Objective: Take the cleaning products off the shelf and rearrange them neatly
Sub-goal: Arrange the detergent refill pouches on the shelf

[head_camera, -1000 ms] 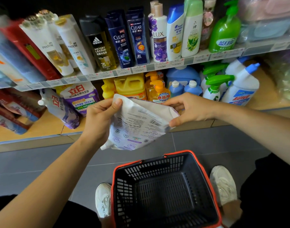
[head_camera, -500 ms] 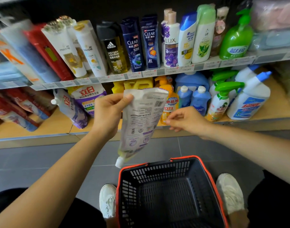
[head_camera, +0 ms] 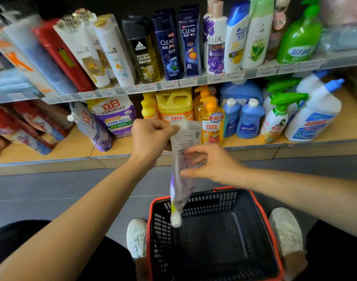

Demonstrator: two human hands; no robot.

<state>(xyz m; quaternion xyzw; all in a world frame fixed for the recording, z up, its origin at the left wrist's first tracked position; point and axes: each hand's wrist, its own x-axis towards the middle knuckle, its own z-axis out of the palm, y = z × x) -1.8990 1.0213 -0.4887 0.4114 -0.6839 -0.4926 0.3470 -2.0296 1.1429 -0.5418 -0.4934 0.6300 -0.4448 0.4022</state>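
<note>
Nearest me sits the basket (head_camera: 224,240). Over its far-left corner the refill pouch (head_camera: 181,185) hangs spout-down. My left hand (head_camera: 151,138) pinches its top edge in its fingers, and my right hand (head_camera: 210,163) rests loosely spread fingers against its middle. Farther off, the shelf (head_camera: 42,157) holds bottles (head_camera: 248,118).

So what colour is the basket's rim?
The rim is red-orange, on a black basket. The head view shows it best.
</note>
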